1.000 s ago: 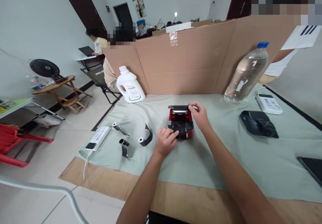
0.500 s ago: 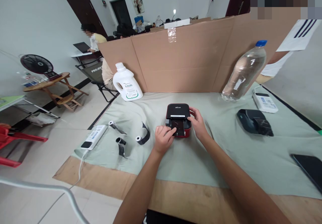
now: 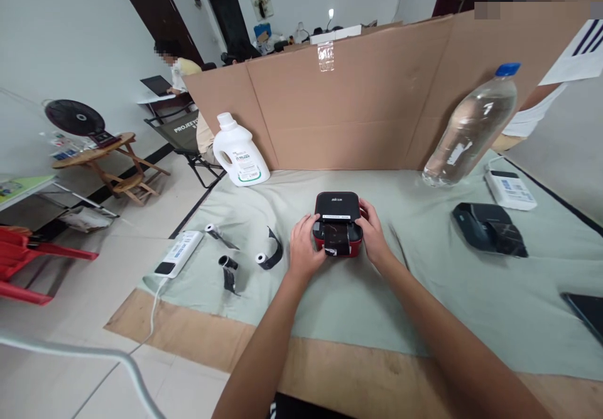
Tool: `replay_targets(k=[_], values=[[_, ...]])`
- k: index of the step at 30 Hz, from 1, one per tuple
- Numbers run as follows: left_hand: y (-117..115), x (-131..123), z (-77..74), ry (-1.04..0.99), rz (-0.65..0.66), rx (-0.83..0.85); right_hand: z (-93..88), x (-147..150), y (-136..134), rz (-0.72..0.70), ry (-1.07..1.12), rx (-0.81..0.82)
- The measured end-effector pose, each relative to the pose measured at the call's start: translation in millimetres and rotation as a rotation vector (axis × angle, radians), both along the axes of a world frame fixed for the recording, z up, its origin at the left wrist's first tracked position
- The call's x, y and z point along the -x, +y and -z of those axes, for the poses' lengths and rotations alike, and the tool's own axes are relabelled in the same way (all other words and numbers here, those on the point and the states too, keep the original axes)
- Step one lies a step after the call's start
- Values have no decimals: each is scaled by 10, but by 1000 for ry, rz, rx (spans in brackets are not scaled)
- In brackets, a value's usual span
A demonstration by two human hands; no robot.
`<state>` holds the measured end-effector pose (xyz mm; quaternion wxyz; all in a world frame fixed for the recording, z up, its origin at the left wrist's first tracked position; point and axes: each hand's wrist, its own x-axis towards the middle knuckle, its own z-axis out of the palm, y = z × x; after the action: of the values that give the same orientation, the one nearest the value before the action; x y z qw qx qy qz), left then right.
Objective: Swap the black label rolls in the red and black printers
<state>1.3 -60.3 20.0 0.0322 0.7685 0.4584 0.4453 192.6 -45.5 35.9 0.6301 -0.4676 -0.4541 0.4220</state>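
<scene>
Head view, left hand [image 3: 304,248] and right hand [image 3: 375,233], grip part-curled, clasping red-and-black printer [image 3: 336,208]

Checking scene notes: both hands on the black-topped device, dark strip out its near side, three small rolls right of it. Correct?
No: the head view shows the three small rolls left of the black-topped device, not right. Left hand, right hand and dark strip are as stated.

My wooden table [image 3: 358,369] bears a green cloth [image 3: 367,309], carrying the red-black printer [image 3: 336,205], three rolls [image 3: 228,274], white jug [image 3: 242,160] and clear bottle [image 3: 473,133].
</scene>
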Motion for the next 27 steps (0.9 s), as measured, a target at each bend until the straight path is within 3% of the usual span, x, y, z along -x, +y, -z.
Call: replay_targets(k=[7, 11, 15, 18, 22, 25, 27], values=[[34, -5, 90, -127, 95, 73, 51, -33, -30, -14, -7, 21], [-26, -40, 64, -425, 115, 299, 214, -92, -200, -21, -13, 63], [-65, -92, 5, -621, 169, 556, 376, -182, -373, -173, -229, -44], [-17, -55, -126, -704, 190, 597, 356, -154, -342, -164, -408, -94], [277, 304, -492, -773, 156, 537, 38, 210, 13, -208, -464, -183], [657, 806, -741, -813, 90, 463, -245, 746, 450, -261, -453, -245], [909, 1181, -800, -861, 21, 457, -339, 1169, 760, -304, -426, -260]])
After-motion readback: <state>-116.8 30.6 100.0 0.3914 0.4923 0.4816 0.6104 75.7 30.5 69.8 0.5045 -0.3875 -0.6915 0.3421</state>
